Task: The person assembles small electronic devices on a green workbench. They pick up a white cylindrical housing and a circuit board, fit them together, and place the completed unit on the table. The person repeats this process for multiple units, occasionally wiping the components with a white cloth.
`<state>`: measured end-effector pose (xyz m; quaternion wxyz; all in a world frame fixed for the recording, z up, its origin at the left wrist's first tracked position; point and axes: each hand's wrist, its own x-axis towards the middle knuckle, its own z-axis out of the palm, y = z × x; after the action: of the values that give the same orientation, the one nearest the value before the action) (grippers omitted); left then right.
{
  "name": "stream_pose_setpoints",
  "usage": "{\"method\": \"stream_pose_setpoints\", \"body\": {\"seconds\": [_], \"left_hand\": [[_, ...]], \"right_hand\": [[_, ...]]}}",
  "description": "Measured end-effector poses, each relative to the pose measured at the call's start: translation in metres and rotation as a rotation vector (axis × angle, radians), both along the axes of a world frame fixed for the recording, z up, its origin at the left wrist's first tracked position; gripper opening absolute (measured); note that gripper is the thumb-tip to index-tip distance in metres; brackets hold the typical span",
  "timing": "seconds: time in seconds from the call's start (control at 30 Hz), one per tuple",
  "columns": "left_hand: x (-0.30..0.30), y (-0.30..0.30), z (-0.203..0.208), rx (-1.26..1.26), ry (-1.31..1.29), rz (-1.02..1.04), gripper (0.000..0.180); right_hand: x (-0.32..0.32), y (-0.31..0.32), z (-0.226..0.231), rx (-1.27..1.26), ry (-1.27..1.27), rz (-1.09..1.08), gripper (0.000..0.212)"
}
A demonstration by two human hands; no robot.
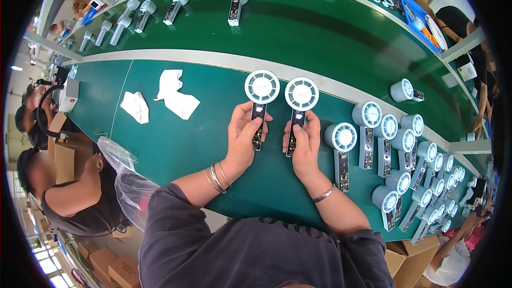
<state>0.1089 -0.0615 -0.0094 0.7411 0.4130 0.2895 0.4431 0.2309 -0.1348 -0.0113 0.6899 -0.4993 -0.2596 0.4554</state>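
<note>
My left hand (pixel 240 134) is wrapped round the handle of a light blue handheld fan (pixel 262 87), thumb on the front. A second, matching handheld fan (pixel 302 94) is upright in my right hand (pixel 305 148), gripped the same way. Both have round slotted heads, and their handles show bare dark circuit boards with a small white glow near the top. The two fans are side by side and apart, above the green table (pixel 213 101). Nearest my right hand lies another fan (pixel 341 137), its handle board exposed.
Several similar fans (pixel 369 114) lie in rows along the right. White cloths (pixel 178 96) lie at the left, near a clear plastic bag (pixel 128 176). Beyond a pale rail, a green belt (pixel 298 26) carries more fans. A person (pixel 69 197) sits at the left.
</note>
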Motion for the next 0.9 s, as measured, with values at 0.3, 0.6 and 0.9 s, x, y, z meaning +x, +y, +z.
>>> {"method": "stream_pose_setpoints", "body": {"seconds": [0.3, 0.6, 0.9], "left_hand": [[0.0007, -0.0001, -0.0011, -0.005, -0.005, -0.002, 0.033], [0.0002, 0.0002, -0.001, -0.001, 0.008, -0.012, 0.033], [0.0009, -0.0006, -0.0001, -0.001, 0.009, 0.003, 0.032]], "right_hand": [[-0.0002, -0.0003, 0.0019, -0.023, -0.031, -0.003, 0.039], [-0.0005, -0.0003, 0.0006, -0.011, -0.009, -0.007, 0.04], [-0.001, 0.0002, 0.0017, -0.027, 0.011, -0.013, 0.04]]}}
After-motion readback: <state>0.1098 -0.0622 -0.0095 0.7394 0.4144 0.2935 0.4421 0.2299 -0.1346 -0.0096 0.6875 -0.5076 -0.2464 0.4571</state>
